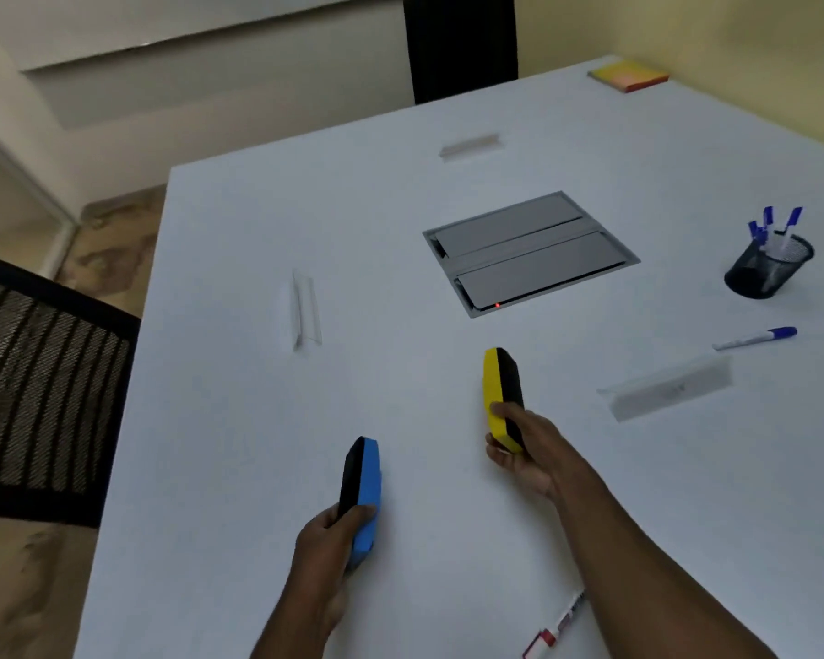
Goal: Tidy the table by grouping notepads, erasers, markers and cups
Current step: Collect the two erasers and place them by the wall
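Left grip (334, 539) clenched round the near end of a blue eraser (361, 492), thumb on the blue face, fingers tucked behind and out of sight. Black felt side turned left, long axis running away from the body, far end pointing up the worktop (239, 420). Hard to tell whether held just above the surface or resting on it.

Right grip (519, 449) closed on the near end of a yellow eraser (500, 397), thumb across the yellow face, felt side turned right. Long axis likewise pointing away, roughly parallel to the blue one and well apart from it, a little farther up.

Near the bottom edge, beside the right forearm, a red-and-white marker (555, 627), partly cut off by the frame. To the right, a blue-capped marker (757, 337) lying flat, cap toward the right. Beyond it a black mesh cup (767, 271) holding blue-capped pens, count unclear. Stack of sticky notepads (629, 74) at the far corner. Grey cable hatch (529, 252) set in the middle. Three clear plastic name stands, faint and blurred. Black mesh chair (44, 392) at left, cut off.
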`<action>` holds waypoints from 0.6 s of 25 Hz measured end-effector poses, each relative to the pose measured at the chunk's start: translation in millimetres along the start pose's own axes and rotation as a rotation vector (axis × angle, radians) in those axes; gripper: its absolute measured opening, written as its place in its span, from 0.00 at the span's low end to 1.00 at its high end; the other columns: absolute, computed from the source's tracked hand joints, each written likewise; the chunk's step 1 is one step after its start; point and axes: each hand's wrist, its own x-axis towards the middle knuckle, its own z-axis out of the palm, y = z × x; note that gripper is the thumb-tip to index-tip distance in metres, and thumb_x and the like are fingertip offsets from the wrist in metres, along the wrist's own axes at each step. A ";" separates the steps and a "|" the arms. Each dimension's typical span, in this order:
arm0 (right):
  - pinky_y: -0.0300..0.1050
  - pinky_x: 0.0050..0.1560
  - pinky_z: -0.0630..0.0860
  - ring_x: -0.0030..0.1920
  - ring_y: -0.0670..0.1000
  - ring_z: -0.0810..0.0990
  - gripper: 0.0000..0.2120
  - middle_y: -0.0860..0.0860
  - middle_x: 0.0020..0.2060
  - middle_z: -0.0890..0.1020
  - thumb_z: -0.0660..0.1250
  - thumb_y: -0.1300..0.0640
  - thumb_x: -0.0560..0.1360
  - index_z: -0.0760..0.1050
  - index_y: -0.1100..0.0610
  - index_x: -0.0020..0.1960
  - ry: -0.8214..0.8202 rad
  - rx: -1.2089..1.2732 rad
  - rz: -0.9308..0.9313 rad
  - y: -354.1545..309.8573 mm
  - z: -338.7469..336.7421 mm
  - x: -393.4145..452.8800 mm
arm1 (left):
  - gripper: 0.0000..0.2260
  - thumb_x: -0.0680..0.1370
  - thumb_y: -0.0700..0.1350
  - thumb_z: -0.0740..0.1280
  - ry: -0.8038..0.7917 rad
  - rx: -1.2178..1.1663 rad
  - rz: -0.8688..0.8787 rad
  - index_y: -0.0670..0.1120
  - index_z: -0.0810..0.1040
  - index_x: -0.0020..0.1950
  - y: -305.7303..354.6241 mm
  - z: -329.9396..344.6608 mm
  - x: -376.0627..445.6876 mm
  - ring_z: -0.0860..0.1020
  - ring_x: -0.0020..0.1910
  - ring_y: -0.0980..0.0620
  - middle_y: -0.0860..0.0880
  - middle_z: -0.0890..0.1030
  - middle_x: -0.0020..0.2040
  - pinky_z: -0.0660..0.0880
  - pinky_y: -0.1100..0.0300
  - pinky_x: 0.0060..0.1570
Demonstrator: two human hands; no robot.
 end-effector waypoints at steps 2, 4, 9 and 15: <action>0.46 0.37 0.80 0.36 0.53 0.76 0.12 0.55 0.37 0.76 0.75 0.58 0.69 0.77 0.60 0.50 -0.033 -0.016 0.015 21.5 -0.6 -36.7 | 0.15 0.72 0.39 0.74 -0.076 -0.073 0.016 0.38 0.79 0.57 -6.2 -20.3 -27.5 0.79 0.45 0.46 0.40 0.81 0.52 0.79 0.50 0.47; 0.48 0.40 0.80 0.36 0.54 0.78 0.18 0.56 0.38 0.77 0.76 0.57 0.68 0.77 0.60 0.55 -0.086 -0.086 -0.012 40.3 0.0 -76.0 | 0.16 0.73 0.39 0.73 -0.134 -0.141 0.050 0.39 0.77 0.59 -15.4 -39.1 -57.4 0.80 0.47 0.45 0.40 0.80 0.54 0.80 0.52 0.42; 0.50 0.42 0.82 0.41 0.56 0.84 0.24 0.60 0.47 0.82 0.77 0.55 0.66 0.73 0.59 0.58 -0.096 -0.242 -0.113 86.9 1.9 -166.0 | 0.21 0.72 0.40 0.74 -0.205 -0.138 0.104 0.42 0.74 0.63 -50.6 -73.4 -118.3 0.83 0.49 0.42 0.39 0.83 0.54 0.80 0.51 0.40; 0.51 0.43 0.82 0.46 0.57 0.85 0.27 0.59 0.50 0.81 0.78 0.54 0.66 0.72 0.58 0.60 -0.083 -0.198 -0.187 143.7 -8.5 -270.6 | 0.27 0.63 0.48 0.78 -0.363 -0.091 0.190 0.42 0.78 0.60 -96.0 -100.7 -191.2 0.80 0.48 0.45 0.42 0.81 0.49 0.82 0.52 0.45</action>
